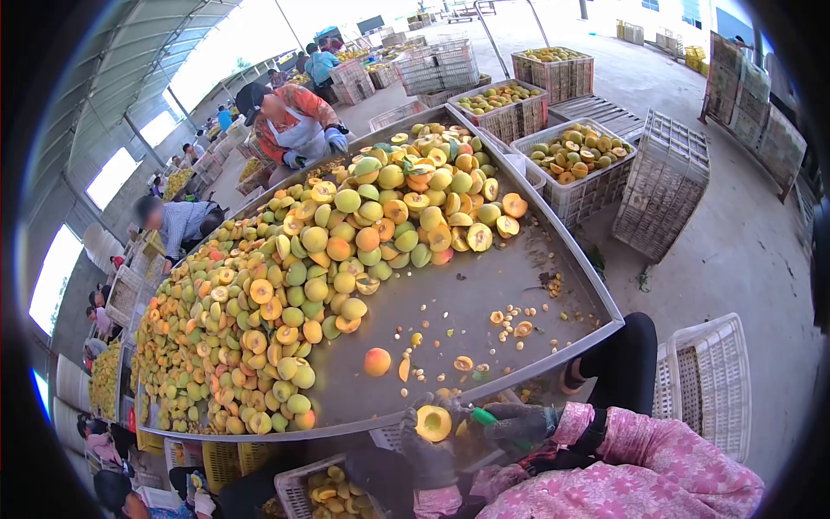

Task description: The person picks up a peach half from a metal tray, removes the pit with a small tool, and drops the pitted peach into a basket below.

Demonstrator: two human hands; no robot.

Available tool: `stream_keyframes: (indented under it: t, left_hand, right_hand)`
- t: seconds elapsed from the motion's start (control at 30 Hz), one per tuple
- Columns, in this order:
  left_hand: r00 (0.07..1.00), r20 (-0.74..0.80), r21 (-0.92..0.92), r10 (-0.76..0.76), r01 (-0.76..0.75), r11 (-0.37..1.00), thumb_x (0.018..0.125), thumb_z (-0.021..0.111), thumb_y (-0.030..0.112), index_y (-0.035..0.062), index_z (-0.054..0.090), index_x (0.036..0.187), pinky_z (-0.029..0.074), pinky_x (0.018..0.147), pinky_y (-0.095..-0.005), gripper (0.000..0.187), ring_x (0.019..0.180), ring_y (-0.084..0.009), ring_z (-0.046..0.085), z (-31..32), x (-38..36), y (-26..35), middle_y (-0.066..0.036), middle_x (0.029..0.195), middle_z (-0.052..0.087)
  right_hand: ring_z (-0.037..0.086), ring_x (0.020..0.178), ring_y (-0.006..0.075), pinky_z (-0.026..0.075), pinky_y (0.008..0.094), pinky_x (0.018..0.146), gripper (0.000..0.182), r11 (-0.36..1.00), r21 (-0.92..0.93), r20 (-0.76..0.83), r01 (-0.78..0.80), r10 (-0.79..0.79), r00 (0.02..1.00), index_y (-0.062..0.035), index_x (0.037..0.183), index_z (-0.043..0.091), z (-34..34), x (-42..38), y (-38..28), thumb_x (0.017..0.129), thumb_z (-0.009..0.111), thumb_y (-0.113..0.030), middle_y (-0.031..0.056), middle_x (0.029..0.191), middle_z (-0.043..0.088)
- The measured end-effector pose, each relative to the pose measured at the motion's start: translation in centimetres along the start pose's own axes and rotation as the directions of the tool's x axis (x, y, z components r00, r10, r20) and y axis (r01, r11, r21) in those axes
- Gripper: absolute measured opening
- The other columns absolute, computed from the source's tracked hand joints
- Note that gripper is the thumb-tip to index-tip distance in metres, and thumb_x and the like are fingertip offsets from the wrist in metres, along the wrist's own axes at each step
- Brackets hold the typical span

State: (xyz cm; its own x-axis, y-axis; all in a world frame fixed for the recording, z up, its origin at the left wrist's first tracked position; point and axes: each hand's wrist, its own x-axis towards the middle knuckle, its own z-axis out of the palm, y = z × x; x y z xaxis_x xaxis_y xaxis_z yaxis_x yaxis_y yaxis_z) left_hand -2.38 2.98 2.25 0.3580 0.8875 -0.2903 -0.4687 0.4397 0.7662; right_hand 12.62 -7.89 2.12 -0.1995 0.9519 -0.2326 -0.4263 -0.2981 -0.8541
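Observation:
My left hand (425, 457), in a dark grey glove, is closed around a halved yellow peach (433, 423) with its cut face up. Close by on the right, my right hand (522, 426), also gloved, is closed on a knife with a green handle (482, 416); its blade is hard to make out. Both hands are at the near edge of a metal table (484, 304). A large heap of whole and cut peaches (285, 303) covers its left and far parts. Nearer me lie a single whole peach (377, 362), several pits (419, 374) and fruit scraps.
A crate of cut peaches (327, 495) stands below the table edge. To the right are a white crate (711, 381), a tipped crate (664, 186) and a filled crate (577, 156). Across the table a person in an orange top (298, 121) works; other people are along the left.

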Motion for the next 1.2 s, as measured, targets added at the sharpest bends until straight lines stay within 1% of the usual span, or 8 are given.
stream_keyframes:
  t: [0.1, 0.2, 0.27, 0.6, 0.67, 0.9, 0.97, 1.2]
  left_hand:
    - [0.97, 0.018, -0.383, -0.242, 0.23, 0.895, 0.088, 0.048, 0.033, -0.0026, 0.05, 0.114, 0.044, 0.092, -0.0476, 0.044, 0.107, -0.0357, 0.052, 0.6, -0.6, 1.6, -0.024, 0.115, 0.052]
    - [0.958, 0.17, -0.367, -0.23, 0.278, 0.888, 0.087, 0.049, 0.033, -0.0029, 0.049, 0.116, 0.043, 0.093, -0.0494, 0.046, 0.109, -0.0376, 0.051, 0.3, -1.2, 1.4, -0.025, 0.118, 0.051]
    - [0.964, 0.173, -0.329, -0.201, 0.249, 0.911, 0.086, 0.051, 0.034, -0.0029, 0.049, 0.115, 0.043, 0.093, -0.0492, 0.047, 0.107, -0.0377, 0.052, -0.1, -1.2, 0.4, -0.025, 0.118, 0.051]
    - [0.969, 0.233, 0.282, 0.08, -0.146, 0.948, 0.088, 0.047, 0.033, -0.0037, 0.051, 0.111, 0.048, 0.088, -0.0461, 0.044, 0.098, -0.0355, 0.057, 0.6, -1.8, -0.8, -0.022, 0.107, 0.058]
    - [0.982, 0.187, 0.115, 0.02, -0.042, 0.993, 0.089, 0.046, 0.031, -0.0036, 0.051, 0.11, 0.051, 0.085, -0.0431, 0.041, 0.095, -0.0324, 0.06, 0.1, -1.5, -1.4, -0.021, 0.106, 0.059]
    - [0.886, 0.424, 0.649, 0.19, -0.444, 0.618, 0.091, 0.043, 0.026, -0.0027, 0.05, 0.11, 0.051, 0.082, -0.0398, 0.035, 0.095, -0.0301, 0.059, 0.6, -2.6, -0.8, -0.019, 0.107, 0.059]
    - [0.939, 0.176, -0.198, -0.296, 0.328, 0.924, 0.09, 0.046, 0.028, -0.0029, 0.05, 0.112, 0.05, 0.083, -0.0413, 0.038, 0.097, -0.0307, 0.057, 0.9, -2.7, -0.8, -0.019, 0.111, 0.058]
    - [0.908, 0.277, -0.338, -0.313, 0.398, 0.853, 0.091, 0.043, 0.029, -0.0031, 0.044, 0.123, 0.044, 0.093, -0.0468, 0.045, 0.105, -0.0334, 0.054, 1.8, -2.4, 0.1, -0.02, 0.116, 0.054]
  right_hand:
    - [0.058, 0.065, 0.0211, 0.051, 0.0297, 0.062, 0.035, 0.875, -0.375, 0.079, 0.306, -0.299, 0.951, -0.0074, 0.116, 0.046, -0.3, -0.1, 0.4, 0.082, 0.055, -0.009, 0.0038, 0.084, 0.055]
    - [0.061, 0.072, 0.0257, 0.051, 0.0327, 0.066, 0.038, 0.924, -0.38, -0.05, -0.035, 0.017, 0.999, -0.0082, 0.117, 0.047, -0.1, 0.7, 1.6, 0.08, 0.057, -0.01, 0.0095, 0.085, 0.058]
    - [0.063, 0.072, 0.0263, 0.051, 0.0347, 0.063, 0.042, 0.209, -0.917, 0.218, 0.34, -0.453, 0.865, -0.0094, 0.122, 0.045, -1.8, 2.6, 6.4, 0.082, 0.056, -0.014, 0.0127, 0.084, 0.06]
    - [0.062, 0.055, 0.0275, 0.05, 0.0385, 0.046, 0.051, 0.475, -0.844, 0.043, 0.249, -0.404, 0.914, -0.0029, 0.131, 0.037, -3.1, 6.5, 14.2, 0.084, 0.05, -0.02, 0.013, 0.077, 0.062]
    - [0.061, 0.052, 0.0276, 0.049, 0.0372, 0.045, 0.049, -0.053, -0.995, 0.103, 0.089, -0.449, 0.888, -0.0023, 0.13, 0.038, -1.5, 4.8, 11.9, 0.085, 0.048, -0.019, 0.0125, 0.073, 0.061]
    - [0.062, 0.057, 0.0267, 0.05, 0.0374, 0.048, 0.033, 0.344, -0.917, 0.092, 0.201, -0.308, 0.947, -0.004, 0.116, 0.048, 0.4, 2.0, 7.8, 0.088, 0.047, -0.022, 0.0133, 0.072, 0.06]
    - [0.062, 0.061, 0.0219, 0.05, 0.0356, 0.054, 0.026, 0.338, -0.932, 0.067, 0.13, -0.193, 0.979, -0.0064, 0.105, 0.054, 1.9, 1.1, 5.3, 0.091, 0.045, -0.028, 0.01, 0.07, 0.059]
    - [0.056, 0.062, 0.0159, 0.047, 0.0322, 0.058, 0.034, 0.78, -0.625, 0.007, 0.026, -0.028, 1.0, -0.0069, 0.102, 0.057, 1.0, 0.4, 6.8, 0.09, 0.051, -0.039, 0.0028, 0.069, 0.057]
